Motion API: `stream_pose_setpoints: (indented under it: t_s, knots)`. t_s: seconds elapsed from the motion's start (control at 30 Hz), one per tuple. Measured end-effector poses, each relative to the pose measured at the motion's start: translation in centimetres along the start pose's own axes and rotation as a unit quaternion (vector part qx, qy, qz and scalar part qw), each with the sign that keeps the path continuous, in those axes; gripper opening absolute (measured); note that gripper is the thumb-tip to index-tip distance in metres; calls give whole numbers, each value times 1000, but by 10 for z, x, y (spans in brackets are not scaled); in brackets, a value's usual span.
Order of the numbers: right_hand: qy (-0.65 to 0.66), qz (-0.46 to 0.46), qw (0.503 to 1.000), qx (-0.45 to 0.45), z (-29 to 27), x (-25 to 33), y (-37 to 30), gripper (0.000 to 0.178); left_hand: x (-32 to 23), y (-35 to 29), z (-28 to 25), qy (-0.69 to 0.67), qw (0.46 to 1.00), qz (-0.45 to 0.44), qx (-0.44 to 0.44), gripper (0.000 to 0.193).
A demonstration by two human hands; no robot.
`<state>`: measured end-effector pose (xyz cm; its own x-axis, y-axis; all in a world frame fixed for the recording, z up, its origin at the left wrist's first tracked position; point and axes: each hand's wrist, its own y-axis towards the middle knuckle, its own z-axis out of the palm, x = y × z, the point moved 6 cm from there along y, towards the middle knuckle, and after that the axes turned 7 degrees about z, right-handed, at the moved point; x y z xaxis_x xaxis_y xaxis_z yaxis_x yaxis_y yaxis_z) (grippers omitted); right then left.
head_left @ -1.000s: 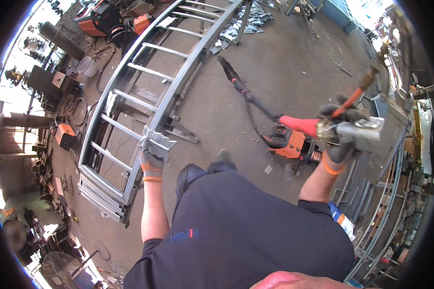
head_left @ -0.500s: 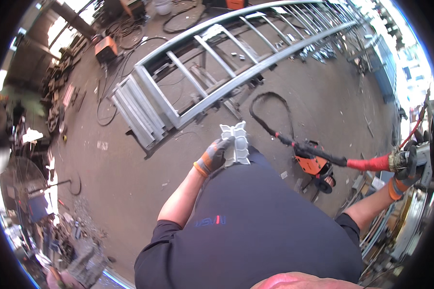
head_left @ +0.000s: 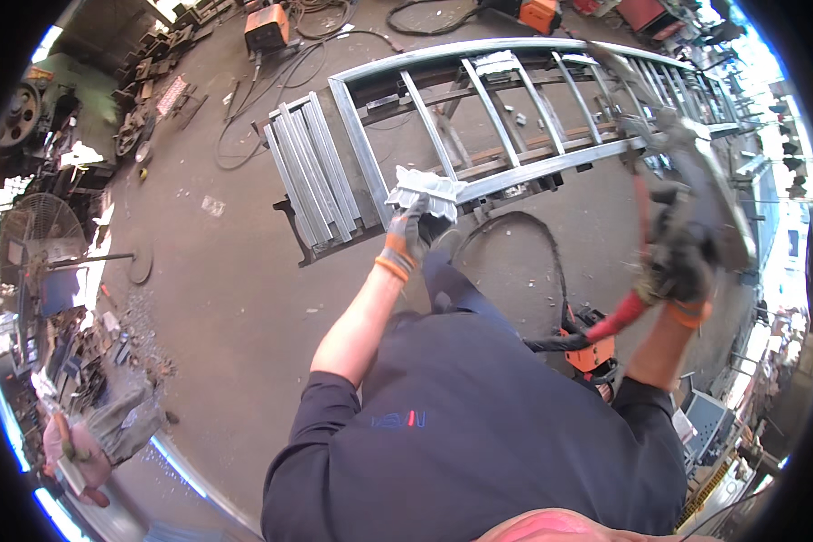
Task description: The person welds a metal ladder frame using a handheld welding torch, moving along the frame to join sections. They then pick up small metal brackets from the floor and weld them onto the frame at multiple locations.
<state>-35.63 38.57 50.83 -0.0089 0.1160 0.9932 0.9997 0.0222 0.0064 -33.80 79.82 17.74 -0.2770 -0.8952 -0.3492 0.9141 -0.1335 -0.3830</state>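
My gloved left hand [head_left: 406, 237] is closed around a pale, scalloped metal ornament [head_left: 423, 191], held up in front of the ladder-like frame's near corner. It may be several such pieces stacked; I cannot tell. To the right, my gloved right hand [head_left: 682, 248] is raised and blurred by motion. It grips the welding gun, whose red-sleeved cable [head_left: 619, 321] runs down past my body to an orange wire feeder [head_left: 592, 352]. A long greyish flat thing [head_left: 727, 203] is smeared beside that hand; its kind is unclear. The gun's tip cannot be made out.
A long ladder-like metal frame [head_left: 357, 131] lies ahead, with square tubes [head_left: 309, 172] stacked at its left end. Cable loops and orange machines [head_left: 266, 29] are farther off. A large fan [head_left: 41, 230] stands left; a person's gloved hand [head_left: 126, 420] shows at lower left.
My right hand has swung inward and up from the far right with the welding gun. My left hand has lifted the ornament forward and tilted it. The view has shifted.
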Motion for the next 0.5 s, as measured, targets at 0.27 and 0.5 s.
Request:
stream_pose_setpoints:
  t_s: [0.27, 0.5]
  knots:
    - [-122, -14, 977, 175, 163, -75, 102, 20, -24, 116, -25, 7, 984, 49, -169, 18]
    - [-294, -110, 938, 147, 199, -120, 119, 70, -33, 192, -57, -49, 973, 135, -181, 22]
